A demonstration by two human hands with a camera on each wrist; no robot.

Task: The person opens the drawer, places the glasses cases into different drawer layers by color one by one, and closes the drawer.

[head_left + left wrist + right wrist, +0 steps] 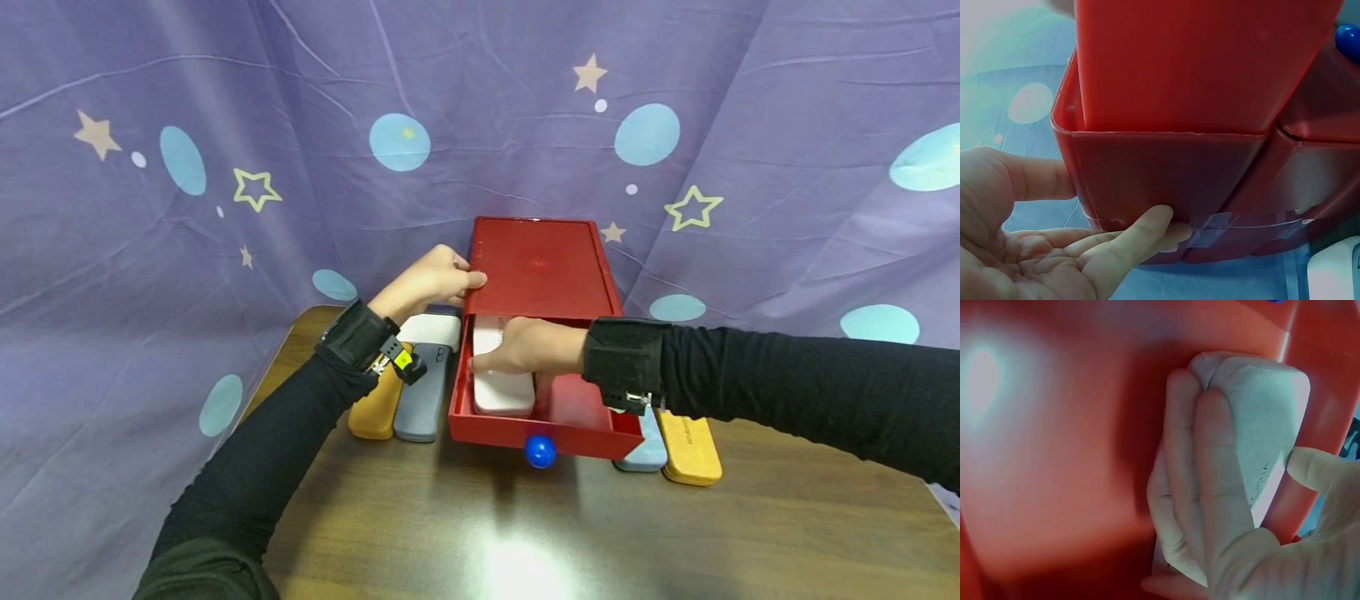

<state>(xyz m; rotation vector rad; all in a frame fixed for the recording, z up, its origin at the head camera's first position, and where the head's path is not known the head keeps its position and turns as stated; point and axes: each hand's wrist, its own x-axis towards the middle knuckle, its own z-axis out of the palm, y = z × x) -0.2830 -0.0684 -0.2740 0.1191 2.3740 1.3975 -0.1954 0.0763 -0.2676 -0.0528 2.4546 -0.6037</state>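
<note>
Behind its round blue knob (540, 451), the open red plastic drawer (495, 430) holds a white oblong case (504, 396), which your right hand (531, 347) grips across its width; beyond, your left hand (433, 282) grips the red plastic cabinet (542, 267), likely to steady it near the far edge of the tabletop (645, 533).

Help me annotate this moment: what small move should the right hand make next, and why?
I'd probably have the right hand loosen its grip on the white glasses case, since it lies inside the open red drawer, alongside the left wall.
</note>
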